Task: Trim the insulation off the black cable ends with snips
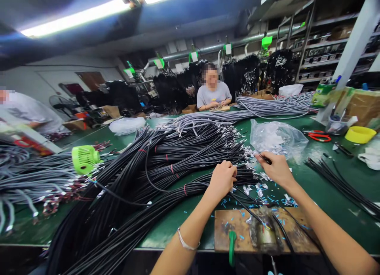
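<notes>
Black cables (169,199) at left hand (222,182), near right hand (276,168).

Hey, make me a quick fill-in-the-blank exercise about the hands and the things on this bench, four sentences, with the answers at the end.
1. The camera wearer's bracelet is on the ____ arm.
2. The slim tool is held in the wearer's ____ hand.
3. The cables beside the left hand are coloured ____.
4. The wide ring at the right of the picture is coloured ____.

Missing words: left; right; black; yellow.
</notes>
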